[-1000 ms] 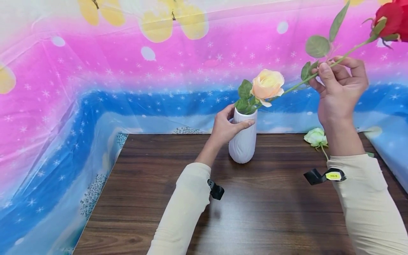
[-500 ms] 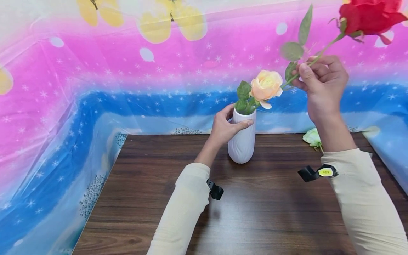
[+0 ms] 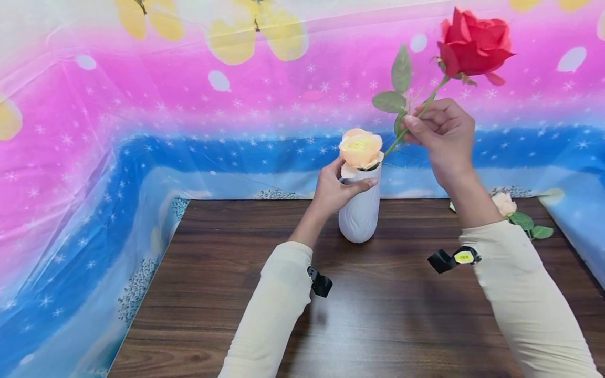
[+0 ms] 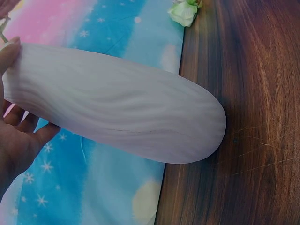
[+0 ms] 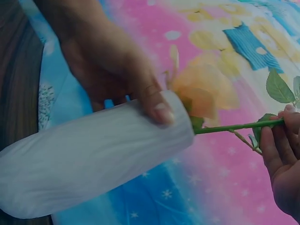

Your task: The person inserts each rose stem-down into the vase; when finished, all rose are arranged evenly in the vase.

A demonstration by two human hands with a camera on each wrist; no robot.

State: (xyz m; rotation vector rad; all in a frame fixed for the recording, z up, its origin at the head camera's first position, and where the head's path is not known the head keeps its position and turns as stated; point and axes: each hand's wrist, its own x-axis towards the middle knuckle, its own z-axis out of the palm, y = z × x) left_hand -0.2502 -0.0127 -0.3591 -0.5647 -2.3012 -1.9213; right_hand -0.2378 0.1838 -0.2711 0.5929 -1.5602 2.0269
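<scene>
A white ribbed vase point(image 3: 360, 218) stands upright near the table's back edge. My left hand point(image 3: 329, 188) grips it just below the rim, thumb across the front and fingers behind. A peach rose point(image 3: 360, 148) sits in the vase, its bloom leaning left over the mouth. To the right, my right hand point(image 3: 446, 139) pinches the green stem of a red rose point(image 3: 474, 48), bloom up and tilted right. In the right wrist view that stem point(image 5: 229, 127) runs into the vase mouth beside the peach bloom point(image 5: 201, 89); its lower end is hidden inside.
A cream rose point(image 3: 504, 204) with leaves lies on the table's back right, partly behind my right forearm. Near it is a pale green rose point(image 4: 183, 12), mostly hidden in the head view. A printed cloth point(image 3: 156, 105) hangs behind the dark wooden table point(image 3: 227, 278).
My right hand has moved left and a little down with the red rose, whose stem slopes more steeply. The peach bloom has swung left over the vase mouth. Left hand and vase stay put.
</scene>
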